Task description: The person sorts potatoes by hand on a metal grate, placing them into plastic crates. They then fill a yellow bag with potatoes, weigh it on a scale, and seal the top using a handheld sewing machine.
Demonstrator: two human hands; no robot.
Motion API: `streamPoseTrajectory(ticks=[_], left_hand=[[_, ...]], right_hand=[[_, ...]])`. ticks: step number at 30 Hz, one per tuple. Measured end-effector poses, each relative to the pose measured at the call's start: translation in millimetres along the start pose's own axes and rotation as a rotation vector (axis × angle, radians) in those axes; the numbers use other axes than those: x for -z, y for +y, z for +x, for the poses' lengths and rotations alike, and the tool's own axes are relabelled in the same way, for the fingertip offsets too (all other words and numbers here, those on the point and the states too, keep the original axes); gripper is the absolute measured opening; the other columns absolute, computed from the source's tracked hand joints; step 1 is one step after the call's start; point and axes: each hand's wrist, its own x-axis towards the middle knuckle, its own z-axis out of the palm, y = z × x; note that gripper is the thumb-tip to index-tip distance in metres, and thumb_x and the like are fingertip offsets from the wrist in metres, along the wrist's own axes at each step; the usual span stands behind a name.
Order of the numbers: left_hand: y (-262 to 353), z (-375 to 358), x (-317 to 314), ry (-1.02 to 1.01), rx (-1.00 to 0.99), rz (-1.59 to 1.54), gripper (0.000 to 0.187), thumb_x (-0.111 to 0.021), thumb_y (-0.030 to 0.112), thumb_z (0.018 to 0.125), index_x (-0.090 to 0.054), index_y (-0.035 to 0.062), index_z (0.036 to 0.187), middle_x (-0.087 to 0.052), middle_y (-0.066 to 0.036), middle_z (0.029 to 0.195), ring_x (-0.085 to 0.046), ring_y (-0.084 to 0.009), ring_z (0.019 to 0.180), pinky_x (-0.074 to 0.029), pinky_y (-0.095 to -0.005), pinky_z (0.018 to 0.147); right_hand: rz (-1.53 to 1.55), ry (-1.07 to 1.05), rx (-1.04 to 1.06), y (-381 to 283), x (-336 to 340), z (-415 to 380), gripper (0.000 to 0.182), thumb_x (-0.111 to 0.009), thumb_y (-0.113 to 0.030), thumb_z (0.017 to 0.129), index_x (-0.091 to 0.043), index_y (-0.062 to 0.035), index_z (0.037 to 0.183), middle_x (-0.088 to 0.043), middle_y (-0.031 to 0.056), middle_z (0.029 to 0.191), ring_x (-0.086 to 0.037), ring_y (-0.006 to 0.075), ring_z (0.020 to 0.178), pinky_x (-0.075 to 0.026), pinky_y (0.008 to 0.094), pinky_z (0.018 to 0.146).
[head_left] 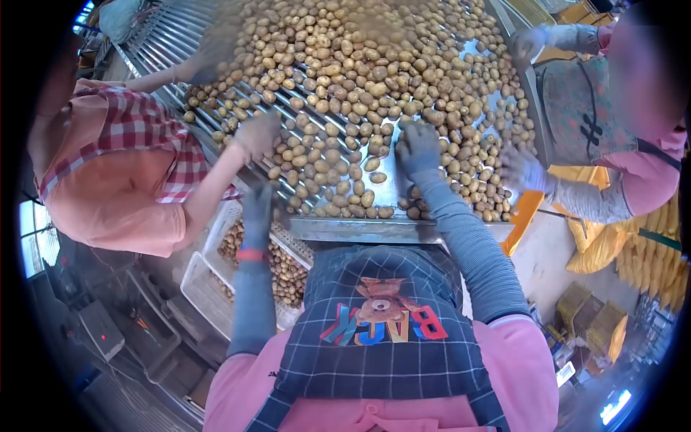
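Observation:
Many potatoes [374, 90] lie on a metal sorting table [360, 229] with rollers on its left part. My right hand [419, 150], in a dark glove, rests among the potatoes near the table's front edge, beside a bare patch of metal; what its fingers hold, if anything, is hidden. My left hand [258, 205], also gloved and blurred, is at the table's front left corner, above white crates [196, 284] of small potatoes. Its fingers are too smeared to make out.
A co-worker in a checked apron [137, 137] reaches over the rollers [173, 36] from the left. Another co-worker's gloved hands [527, 171] are at the right edge, near an orange chute [527, 222]. Yellow sacks [658, 252] are stacked at the right.

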Motion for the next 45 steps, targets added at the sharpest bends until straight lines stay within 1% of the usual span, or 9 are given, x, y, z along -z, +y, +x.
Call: streamPoseTrajectory(ticks=[1,6,14,19,23,30,32,37,45], left_hand=[[-36,47,11,0.285,-0.511,0.493,0.029,-0.057,0.021,0.092,-0.06,-0.0014,0.111,-0.067,-0.023,0.103,-0.068,-0.0348,0.084,-0.055,-0.0412,0.074],[-11,52,-64,0.123,-0.2,1.131,0.069,-0.058,0.04,0.089,-0.035,0.0069,0.144,-0.059,-0.024,0.122,-0.062,-0.0426,0.105,-0.051,-0.05,0.086],[-30,-23,-105,-0.134,-0.453,0.566,0.053,-0.052,0.027,0.092,-0.046,0.0099,0.142,-0.061,-0.02,0.12,-0.064,-0.0348,0.105,-0.052,-0.0441,0.087],[12,-80,-114,-0.394,-0.68,-0.022,0.046,-0.055,0.018,0.099,-0.045,0.0,0.139,-0.064,-0.013,0.109,-0.063,-0.0135,0.091,-0.053,-0.0304,0.07],[-26,-59,-122,-0.824,0.285,-0.996,0.045,-0.046,0.037,0.103,-0.047,0.0055,0.135,-0.06,-0.003,0.101,-0.05,-0.0076,0.065,-0.037,-0.0182,0.048],[-37,-52,-97,-0.995,0.527,-1.699,0.053,-0.053,0.035,0.099,-0.04,0.0092,0.144,-0.058,-0.006,0.112,-0.044,-0.0072,0.068,-0.037,-0.0189,0.05],[-61,-42,-97,-1.147,0.573,-1.841,0.055,-0.057,0.036,0.097,-0.041,0.01,0.143,-0.058,-0.007,0.116,-0.046,-0.0092,0.07,-0.04,-0.0206,0.052],[-40,-50,-100,-0.88,0.522,-1.757,0.052,-0.059,0.033,0.095,-0.045,0.0088,0.139,-0.058,-0.006,0.114,-0.047,-0.0091,0.071,-0.042,-0.0211,0.055],[-54,-54,-100,-0.819,0.511,-1.856,0.056,-0.052,0.039,0.098,-0.041,0.0138,0.147,-0.059,-0.017,0.129,-0.053,-0.0136,0.079,-0.047,-0.0219,0.063]], right_hand=[[0.149,0.001,-0.044,-30,-3,9,0.034,-0.063,-0.006,0.074,-0.063,-0.0125,0.107,-0.062,0.0121,0.107,-0.058,0.0343,0.1,-0.043,0.0452,0.097],[0.16,-0.433,0.565,-132,-60,-46,0.034,-0.059,-0.01,0.081,-0.061,-0.0098,0.115,-0.06,0.0106,0.119,-0.055,0.0279,0.117,-0.039,0.0442,0.102],[0.293,-0.543,0.474,12,41,-97,0.041,-0.062,-0.012,0.087,-0.057,-0.0162,0.128,-0.059,0.0089,0.125,-0.054,0.0301,0.118,-0.045,0.0464,0.099],[0.494,-0.258,-0.279,-52,65,-85,0.039,-0.058,-0.022,0.093,-0.054,-0.0089,0.129,-0.056,0.0154,0.132,-0.053,0.0332,0.122,-0.043,0.0423,0.102],[0.405,-0.438,0.239,-82,46,-74,0.047,-0.053,-0.029,0.096,-0.049,-0.0069,0.137,-0.053,0.0171,0.136,-0.048,0.0305,0.13,-0.037,0.0417,0.108],[-0.022,-0.815,-0.284,62,88,-66,0.032,-0.054,-0.035,0.093,-0.062,-0.0201,0.12,-0.065,0.0131,0.111,-0.063,0.0315,0.103,-0.049,0.0446,0.09],[0.007,-0.178,-0.267,82,68,-37,0.023,-0.063,-0.028,0.087,-0.066,-0.0156,0.106,-0.069,0.0089,0.102,-0.065,0.0317,0.094,-0.052,0.0431,0.081],[-0.343,-0.36,-0.463,89,26,33,0.036,-0.069,-0.034,0.078,-0.064,-0.0117,0.105,-0.069,0.0129,0.105,-0.065,0.0331,0.099,-0.052,0.0456,0.086],[-0.224,-0.571,-0.174,10,21,53,0.033,-0.065,-0.032,0.08,-0.065,-0.0171,0.109,-0.067,0.008,0.115,-0.064,0.0288,0.108,-0.052,0.0416,0.088]])
